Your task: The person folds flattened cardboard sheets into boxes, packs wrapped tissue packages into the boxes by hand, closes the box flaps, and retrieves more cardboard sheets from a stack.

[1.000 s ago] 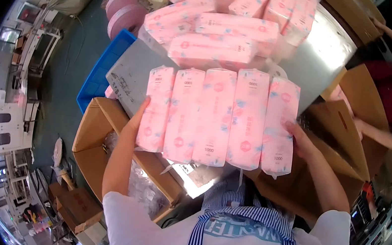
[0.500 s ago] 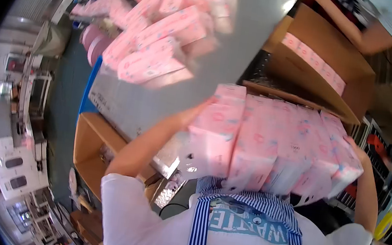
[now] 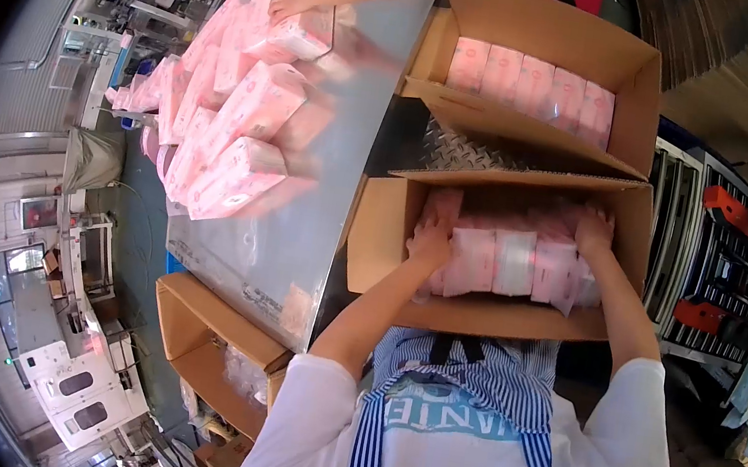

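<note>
A row of several pink packs (image 3: 513, 263) lies inside the near open cardboard box (image 3: 379, 234). My left hand (image 3: 431, 240) presses the left end of the row, fingers closed around the end pack. At the right end, inside the box, my right hand (image 3: 594, 230) grips the row from the other side. The packs' near ends face me, and their far parts are partly in shadow. Beyond it, a second open box (image 3: 557, 20) holds another row of pink packs (image 3: 535, 86).
A metal table (image 3: 241, 263) on the left bears a heap of pink packs (image 3: 253, 107). Another person's hand (image 3: 293, 4) touches a pack there. A box with clear plastic (image 3: 218, 322) stands at the lower left. Racks with red parts (image 3: 726, 209) are on the right.
The row of packs went from in front of me, rightward, down into the near box, with both my hands still on it. The view has turned, and another person's hand now reaches the heap.
</note>
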The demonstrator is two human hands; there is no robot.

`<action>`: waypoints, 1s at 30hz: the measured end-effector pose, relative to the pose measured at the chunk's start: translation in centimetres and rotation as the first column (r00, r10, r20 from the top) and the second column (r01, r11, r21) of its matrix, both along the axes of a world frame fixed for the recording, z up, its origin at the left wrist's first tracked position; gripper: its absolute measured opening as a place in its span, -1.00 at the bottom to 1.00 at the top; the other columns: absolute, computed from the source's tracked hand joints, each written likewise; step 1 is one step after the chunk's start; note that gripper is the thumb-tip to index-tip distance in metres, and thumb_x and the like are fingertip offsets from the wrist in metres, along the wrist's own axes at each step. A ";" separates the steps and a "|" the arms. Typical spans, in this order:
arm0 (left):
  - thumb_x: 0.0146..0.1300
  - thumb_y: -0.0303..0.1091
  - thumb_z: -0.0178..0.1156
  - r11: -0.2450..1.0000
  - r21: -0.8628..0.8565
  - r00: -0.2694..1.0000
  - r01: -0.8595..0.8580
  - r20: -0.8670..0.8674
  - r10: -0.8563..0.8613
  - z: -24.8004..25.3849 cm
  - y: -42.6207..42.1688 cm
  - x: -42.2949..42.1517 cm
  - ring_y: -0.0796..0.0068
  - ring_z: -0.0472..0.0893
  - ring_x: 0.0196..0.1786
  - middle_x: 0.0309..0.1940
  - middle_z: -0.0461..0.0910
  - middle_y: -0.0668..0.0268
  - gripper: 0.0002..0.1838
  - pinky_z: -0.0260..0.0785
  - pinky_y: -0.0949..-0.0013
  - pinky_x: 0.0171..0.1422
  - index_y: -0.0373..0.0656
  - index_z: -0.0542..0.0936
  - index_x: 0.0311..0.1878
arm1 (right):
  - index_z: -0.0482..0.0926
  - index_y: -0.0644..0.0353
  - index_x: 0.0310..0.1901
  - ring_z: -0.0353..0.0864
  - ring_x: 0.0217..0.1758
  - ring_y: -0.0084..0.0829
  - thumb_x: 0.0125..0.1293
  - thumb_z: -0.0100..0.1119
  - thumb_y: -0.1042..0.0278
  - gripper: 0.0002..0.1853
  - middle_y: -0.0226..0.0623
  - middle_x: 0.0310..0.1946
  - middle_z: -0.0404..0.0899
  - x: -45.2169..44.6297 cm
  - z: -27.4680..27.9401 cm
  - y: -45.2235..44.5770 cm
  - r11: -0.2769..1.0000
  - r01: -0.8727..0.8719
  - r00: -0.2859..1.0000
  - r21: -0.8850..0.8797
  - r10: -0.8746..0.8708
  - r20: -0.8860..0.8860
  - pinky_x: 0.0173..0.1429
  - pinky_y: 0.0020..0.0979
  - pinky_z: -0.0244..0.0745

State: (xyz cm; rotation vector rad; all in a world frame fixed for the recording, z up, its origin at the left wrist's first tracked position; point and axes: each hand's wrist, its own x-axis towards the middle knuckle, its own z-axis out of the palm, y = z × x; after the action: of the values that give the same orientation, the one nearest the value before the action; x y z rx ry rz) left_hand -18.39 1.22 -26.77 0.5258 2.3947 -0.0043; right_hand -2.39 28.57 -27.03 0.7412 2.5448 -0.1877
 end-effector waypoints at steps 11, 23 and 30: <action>-0.03 -0.33 0.18 0.726 0.491 0.850 0.481 -0.059 -0.523 4.1 -3.4 2.4 0.09 0.47 -0.01 -0.01 0.45 0.16 -0.67 0.35 0.08 0.04 -0.09 0.55 -0.12 | 0.44 0.09 0.06 0.40 0.07 0.02 0.07 0.24 0.18 -0.51 0.01 0.03 0.37 2.1 5.9 -9.9 0.887 -0.102 0.992 -0.451 0.055 -0.117 0.10 -0.20 0.39; 0.08 -0.13 0.14 0.889 0.163 0.889 0.428 0.104 -0.447 3.1 0.3 1.5 0.21 0.59 -0.08 -0.17 0.63 0.21 -0.75 0.39 0.08 -0.04 -0.05 0.68 -0.33 | 0.55 0.17 -0.02 0.40 0.17 -0.04 0.17 0.04 0.33 -0.67 0.10 0.02 0.48 6.8 -1.2 -12.0 0.689 -0.069 0.911 -0.722 0.338 0.236 0.19 -0.16 0.31; 0.09 -0.06 0.12 0.953 0.132 0.883 0.272 0.360 -0.302 -4.6 -4.1 3.8 0.15 0.63 -0.26 -0.40 0.63 0.04 -0.65 0.43 0.16 -0.08 -0.17 0.67 -0.37 | 0.53 0.14 -0.03 0.51 -0.03 -0.03 0.15 0.14 0.14 -0.62 -0.02 -0.07 0.50 3.7 3.5 -2.7 0.986 -0.005 0.958 0.169 0.053 -0.283 0.02 -0.12 0.43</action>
State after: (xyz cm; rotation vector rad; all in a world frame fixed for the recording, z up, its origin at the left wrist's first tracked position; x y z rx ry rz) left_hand -14.60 -2.90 -31.38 0.8361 1.9304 0.0546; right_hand 1.35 25.86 -23.50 0.7873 2.8743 -0.0770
